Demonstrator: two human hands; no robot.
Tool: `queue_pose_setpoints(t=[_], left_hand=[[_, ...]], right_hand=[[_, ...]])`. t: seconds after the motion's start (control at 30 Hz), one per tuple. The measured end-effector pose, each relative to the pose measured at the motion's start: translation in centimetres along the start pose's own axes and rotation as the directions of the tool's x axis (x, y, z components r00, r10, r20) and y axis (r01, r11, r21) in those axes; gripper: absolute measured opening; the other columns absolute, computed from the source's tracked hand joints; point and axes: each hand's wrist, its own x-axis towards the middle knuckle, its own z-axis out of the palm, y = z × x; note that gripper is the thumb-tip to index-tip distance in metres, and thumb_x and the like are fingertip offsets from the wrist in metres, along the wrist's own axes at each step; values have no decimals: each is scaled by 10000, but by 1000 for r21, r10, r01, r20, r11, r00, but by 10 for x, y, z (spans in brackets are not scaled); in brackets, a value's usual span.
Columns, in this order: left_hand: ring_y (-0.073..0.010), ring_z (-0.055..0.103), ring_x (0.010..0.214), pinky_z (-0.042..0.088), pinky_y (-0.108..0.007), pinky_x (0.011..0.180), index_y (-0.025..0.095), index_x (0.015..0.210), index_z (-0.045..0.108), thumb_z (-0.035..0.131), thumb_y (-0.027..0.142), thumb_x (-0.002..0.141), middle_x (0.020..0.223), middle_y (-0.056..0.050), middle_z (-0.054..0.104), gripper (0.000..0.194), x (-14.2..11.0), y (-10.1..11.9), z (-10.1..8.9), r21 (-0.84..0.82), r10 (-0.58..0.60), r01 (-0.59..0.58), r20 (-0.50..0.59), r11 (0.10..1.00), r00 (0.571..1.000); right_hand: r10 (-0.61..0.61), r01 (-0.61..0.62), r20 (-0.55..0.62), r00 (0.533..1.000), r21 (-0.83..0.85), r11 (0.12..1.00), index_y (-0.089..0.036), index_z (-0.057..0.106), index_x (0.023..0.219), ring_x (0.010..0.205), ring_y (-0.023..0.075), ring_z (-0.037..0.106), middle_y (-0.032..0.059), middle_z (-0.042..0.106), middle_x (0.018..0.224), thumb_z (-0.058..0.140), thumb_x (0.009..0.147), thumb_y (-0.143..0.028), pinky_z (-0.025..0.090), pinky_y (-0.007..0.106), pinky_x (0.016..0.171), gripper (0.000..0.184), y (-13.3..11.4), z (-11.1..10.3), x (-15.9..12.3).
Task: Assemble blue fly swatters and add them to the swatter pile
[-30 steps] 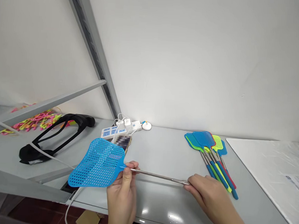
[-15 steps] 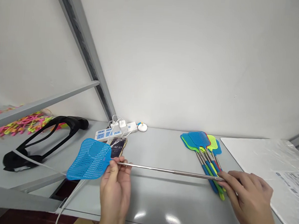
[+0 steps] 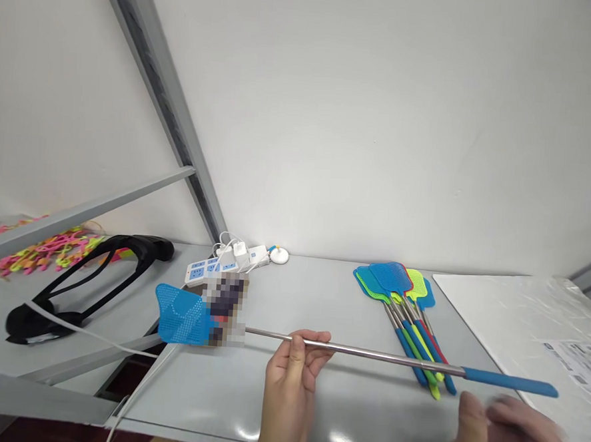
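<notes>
A blue fly swatter [image 3: 377, 355] with a long metal telescopic rod lies level across my view, its mesh head at the left and its blue grip at the right. My left hand [image 3: 293, 374] pinches the rod left of its middle, between thumb and fingers. Just below the blue grip is my right hand [image 3: 510, 431], blurred by motion and apart from the swatter, its thumb and fingers spread. Behind the rod, a pile of fly swatters [image 3: 392, 278] in blue, green, yellow and red lies on the grey shelf [image 3: 311, 295], heads toward the wall.
Left of the pile stand a white power strip [image 3: 211, 268] with plugs and a round white device [image 3: 279, 255]. A black frame-like object [image 3: 137, 265] and colourful cords [image 3: 48, 252] lie beyond the metal post [image 3: 181, 121]. A plastic-wrapped white panel [image 3: 510, 314] covers the right side.
My left hand has slid right along the rod, away from the mesh head. My right hand has let go of the rod and moved down and right, exposing the blue grip.
</notes>
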Motion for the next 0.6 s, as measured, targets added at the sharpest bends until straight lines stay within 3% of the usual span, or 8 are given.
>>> queue_pose_setpoints(t=[0.03, 0.07, 0.1, 0.17, 0.27, 0.47, 0.53, 0.6], left_hand=[[-196, 683, 863, 527, -386, 917, 140, 912, 699, 651, 478, 862, 976, -119, 725, 344, -1, -1, 2, 12, 0, 0, 8, 1000, 1000], [-199, 683, 867, 528, -383, 911, 140, 910, 700, 660, 483, 853, 988, -122, 724, 350, -1, -3, 4, 23, -1, 0, 12, 1000, 1000], [-203, 684, 871, 530, -381, 904, 141, 908, 701, 671, 490, 842, 1001, -123, 724, 356, -3, -6, 7, 31, -2, 2, 11, 1000, 1000], [-213, 685, 886, 530, -380, 899, 143, 896, 703, 694, 504, 815, 1002, -121, 727, 369, -5, -11, 11, 34, -12, 12, -3, 999, 1000], [-248, 680, 956, 518, -394, 920, 135, 877, 704, 705, 522, 796, 961, -125, 734, 395, -9, -20, 16, 44, -65, 65, -2, 997, 998], [-217, 680, 953, 521, -339, 911, 138, 903, 695, 729, 477, 791, 974, -104, 729, 359, -1, -12, 9, 39, -5, 9, -114, 999, 993], [-194, 688, 884, 542, -321, 866, 148, 883, 687, 729, 454, 798, 909, -71, 722, 320, 9, 4, -1, 13, 83, -82, -162, 997, 983], [-164, 683, 835, 559, -286, 812, 160, 854, 681, 711, 411, 825, 863, -35, 702, 255, 21, 25, -14, -7, 216, -225, -246, 974, 945]], right_hand=[[194, -190, -20, 981, 113, 975, -231, 499, 1110, 776, 235, 521, 80, 527, 898, 585, 896, -360, 396, 382, 674, 264, -6, 7, -7], [352, -387, 192, 916, 193, 902, -226, 519, 1025, 668, 190, 499, 36, 515, 784, 571, 903, -403, 393, 336, 600, 221, -14, 15, -13], [432, -520, 317, 844, 287, 805, -223, 516, 985, 556, 151, 435, -11, 461, 671, 526, 917, -455, 351, 292, 516, 242, -23, 23, -17], [481, -694, 514, 710, 396, 601, -215, 512, 985, 486, 109, 340, -62, 372, 592, 492, 927, -504, 281, 246, 463, 295, -41, 39, -18], [519, -805, 615, 594, 442, 397, -210, 531, 1006, 455, 83, 277, -90, 336, 535, 536, 908, -525, 209, 221, 441, 330, -64, 57, -12], [482, -851, 703, 523, 458, 256, -177, 589, 864, 448, 57, 347, -70, 406, 549, 602, 880, -520, 217, 218, 448, 343, -78, 71, -3], [520, -835, 666, 534, 510, 206, -182, 599, 869, 443, 51, 337, -83, 374, 541, 642, 857, -504, 234, 212, 446, 326, -72, 67, 2], [596, -788, 570, 565, 587, 185, -185, 599, 845, 443, 47, 309, -95, 321, 529, 675, 838, -488, 251, 203, 445, 312, -63, 56, 11]])
